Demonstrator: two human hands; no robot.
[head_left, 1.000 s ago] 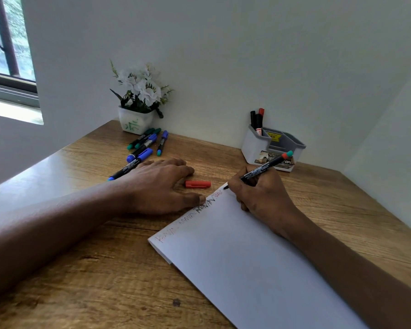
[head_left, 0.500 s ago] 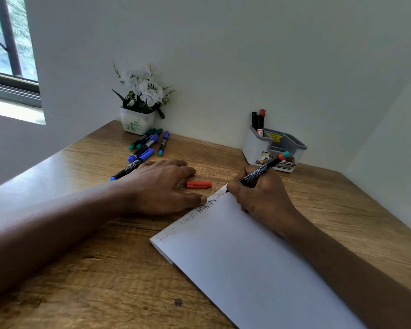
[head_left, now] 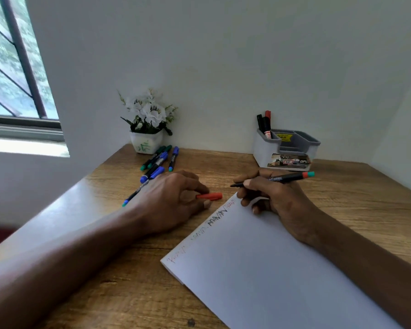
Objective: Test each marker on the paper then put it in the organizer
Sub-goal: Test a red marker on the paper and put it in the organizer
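Paper (head_left: 271, 269): smooth white stack on the near-right of the wood-grain tabletop (head_left: 128, 293), set at an angle. A row of scribbles runs along its far-left edge, with a red one at the far corner.

Left hand (head_left: 171, 200): fingers curled, pinching the red cap (head_left: 210, 196), a short plastic tube just off that corner.

Right hand (head_left: 271, 198): fingers wrapped round the marker (head_left: 285, 178), a slim black barrel with a red/teal end. The tip is off the paper and points at the cap.

My read: test stroke done, capping step. Next I need the cap mouth lined up with the tip, push it on, then carry it to the organizer (head_left: 261, 148). That's grey plastic with compartments, at the far edge right of middle, and a few markers stand upright in its left slot.

Loose markers (head_left: 157, 162) lie near the far-left corner, by a white flower pot (head_left: 147, 143).
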